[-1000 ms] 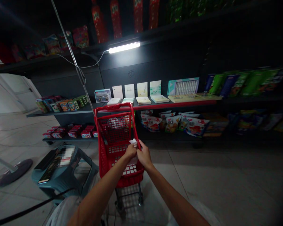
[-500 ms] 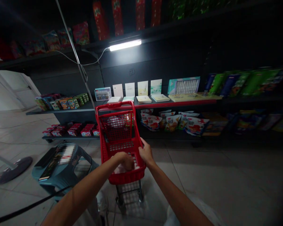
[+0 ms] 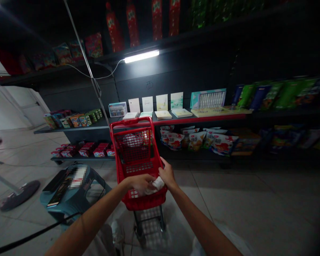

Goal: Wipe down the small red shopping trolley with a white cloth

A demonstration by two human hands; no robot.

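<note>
A red shopping cart (image 3: 134, 149) stands on the tiled floor right in front of me. My left hand (image 3: 140, 182) reaches into its near end with fingers curled around a white crumpled cloth or paper (image 3: 156, 184). My right hand (image 3: 167, 175) rests on the cart's right rim, its fingers closed against the same white thing. A pale rounded item (image 3: 132, 138) lies at the cart's far end.
Dark shelves (image 3: 202, 117) run across the back with cards, booklets, snack bags (image 3: 197, 138) and boxes. A teal plastic stool (image 3: 74, 188) with a phone-like item stands to the left. A fan base (image 3: 18, 193) and a black cable (image 3: 29, 238) lie on the floor.
My hands dropped from above the cart rim down into the cart. The left hand dipped into the basket, then came up a little with the white thing showing again.
</note>
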